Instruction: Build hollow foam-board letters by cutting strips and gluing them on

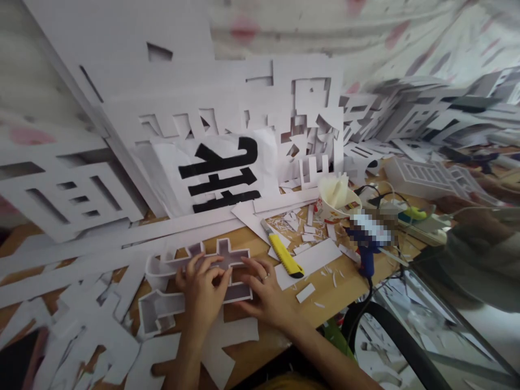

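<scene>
A hollow white foam-board character [155, 311] with thin upright walls lies on the wooden table, its open side facing up. My left hand [205, 287] reaches over its middle, thumb and fingers closed on an inner wall. Opposite it, my right hand [260, 287] grips the character's right end, fingertips at the wall and a ring on one finger. Both hands nearly meet at the centre and hide part of the walls there. Just right of the character rests a yellow utility knife [284, 254]. White board strips [311, 262] and small offcuts lie around the knife.
A blue glue gun [366, 257] with a cord stands right of a paper cup [335, 200]. Behind, cut-out white boards [182, 81] lean upright, with a printed black character sheet [266, 157]. Another person's arm [483, 216] is at right. Scraps [87, 330] cover the left.
</scene>
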